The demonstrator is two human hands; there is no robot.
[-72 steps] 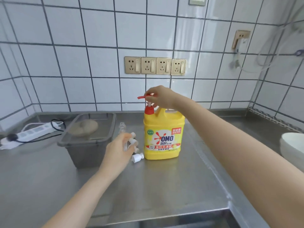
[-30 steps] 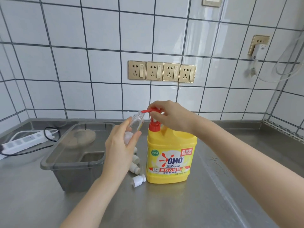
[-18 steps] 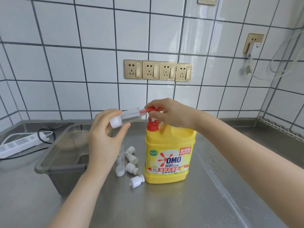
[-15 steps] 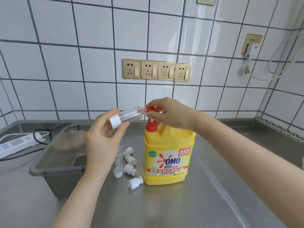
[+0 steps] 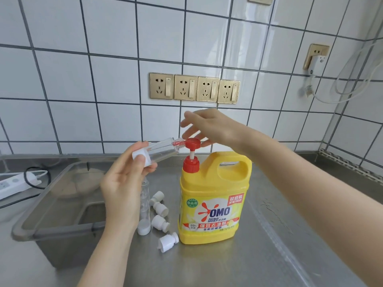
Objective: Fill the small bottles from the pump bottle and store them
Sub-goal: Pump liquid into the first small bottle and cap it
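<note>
**Bottle on the spout, pump head raised: press slow and keep the neck seated**

The left hand [image 5: 122, 183] grips a small clear bottle [image 5: 163, 148] by its white base, fingers and thumb curled round that end, holding it nearly level with its threaded neck slipped over the red spout of the pump head [image 5: 192, 144]. The bottle looks empty. The right hand [image 5: 209, 127] hovers over the pump head with fingers straight and spread, holding nothing; one finger appears to rest on the far edge of the red cap. The white stem under the head shows, so the pump is up and ready for a stroke.

The yellow pump bottle [image 5: 213, 201] stands on the steel counter [image 5: 279, 245], roughly in the middle and nearer its front edge than the tiled wall. Just to its left lie four white caps [image 5: 160, 223] and another clear bottle [image 5: 144, 206], partly hidden behind the left wrist. A grey plastic bin [image 5: 58, 216] sits near the counter's left edge, beside a white power strip [image 5: 14, 183].

To do this step well, the person should probably press straight down with flat fingers, slowly, since detergent is thick and a fast stroke could spit past the neck. As the head sinks, the spout sinks too, so the left hand should follow it down. Tilting the base a little lower would likely help the liquid run in rather than dribble back.
</note>
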